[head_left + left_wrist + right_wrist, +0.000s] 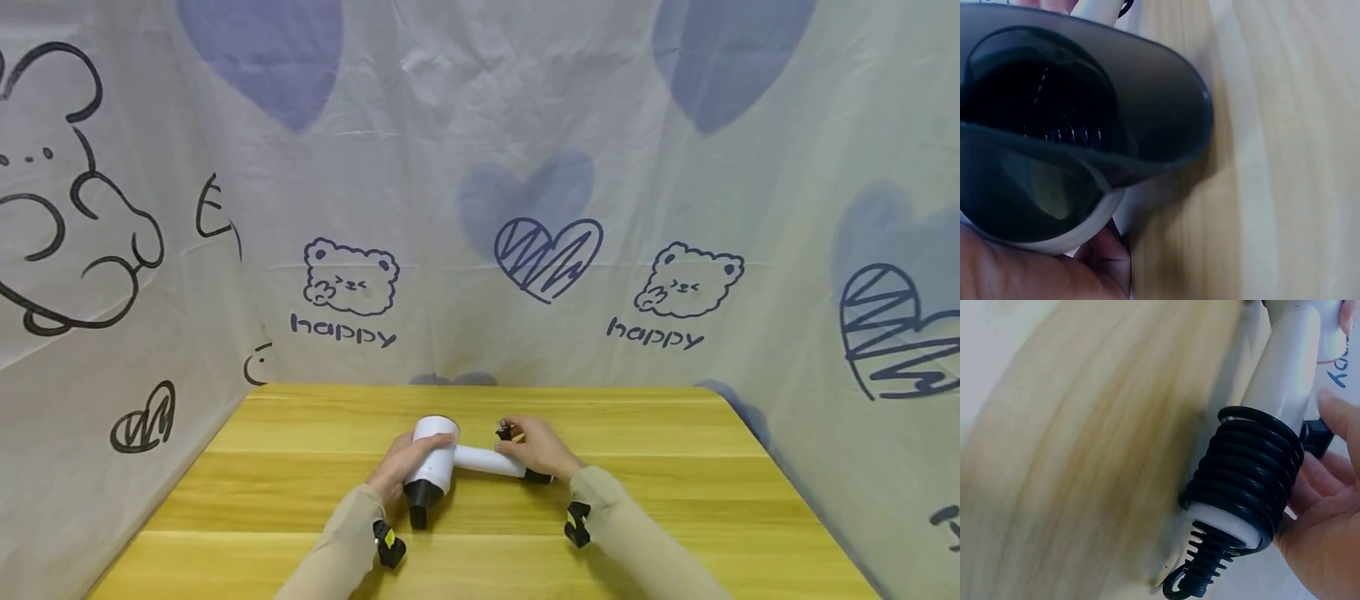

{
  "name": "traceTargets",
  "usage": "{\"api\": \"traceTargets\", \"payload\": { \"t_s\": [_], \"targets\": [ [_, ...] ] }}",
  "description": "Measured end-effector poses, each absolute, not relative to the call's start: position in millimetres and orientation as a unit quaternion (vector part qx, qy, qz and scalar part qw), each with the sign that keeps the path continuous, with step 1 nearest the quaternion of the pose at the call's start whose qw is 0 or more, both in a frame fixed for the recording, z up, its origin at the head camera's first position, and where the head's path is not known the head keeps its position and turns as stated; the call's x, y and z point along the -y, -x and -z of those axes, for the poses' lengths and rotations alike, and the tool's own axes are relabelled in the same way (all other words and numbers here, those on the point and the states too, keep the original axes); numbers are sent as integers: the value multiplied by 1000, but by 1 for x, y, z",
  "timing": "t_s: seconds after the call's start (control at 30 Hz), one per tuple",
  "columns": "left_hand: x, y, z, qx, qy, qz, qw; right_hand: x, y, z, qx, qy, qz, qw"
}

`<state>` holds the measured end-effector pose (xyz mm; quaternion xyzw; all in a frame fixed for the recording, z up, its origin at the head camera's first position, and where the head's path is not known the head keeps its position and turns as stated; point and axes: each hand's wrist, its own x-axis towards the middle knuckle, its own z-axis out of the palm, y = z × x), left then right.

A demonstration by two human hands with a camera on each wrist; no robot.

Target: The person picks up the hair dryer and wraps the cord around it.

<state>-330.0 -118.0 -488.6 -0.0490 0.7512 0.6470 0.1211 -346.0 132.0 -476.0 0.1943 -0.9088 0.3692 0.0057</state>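
A white hair dryer (442, 462) lies on the wooden table, its black nozzle (422, 496) pointing toward me and its handle extending to the right. My left hand (400, 467) grips the barrel from the left side, thumb over the top. The flared nozzle mouth (1085, 119) fills much of the left wrist view. Around the end of the handle the black cord (1244, 469) is wound in tight coils. Just above the handle, my right hand (542, 447) pinches the black plug (504, 431) between thumb and fingers; part of the plug is hidden by the fingers in the right wrist view.
The yellow wood-grain table (315, 442) is enclosed at the back and sides by a pale cloth (465, 333) printed with hearts and bears. A black band device (388, 546) is strapped at my left wrist, another (577, 525) at my right.
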Motion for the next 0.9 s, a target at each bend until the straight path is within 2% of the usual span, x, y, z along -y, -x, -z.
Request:
{"api": "traceTargets", "payload": {
  "t_s": [0.17,0.37,0.9],
  "targets": [
    [117,330,487,-752,52,-643,133,-131,344,478,903,-207,-374,-46],
    [116,330,488,-756,57,-639,132,-129,344,480,911,-265,-306,-76],
    [118,324,485,-781,65,-611,109,-129,338,482,933,-296,-202,-35]
  ]
}}
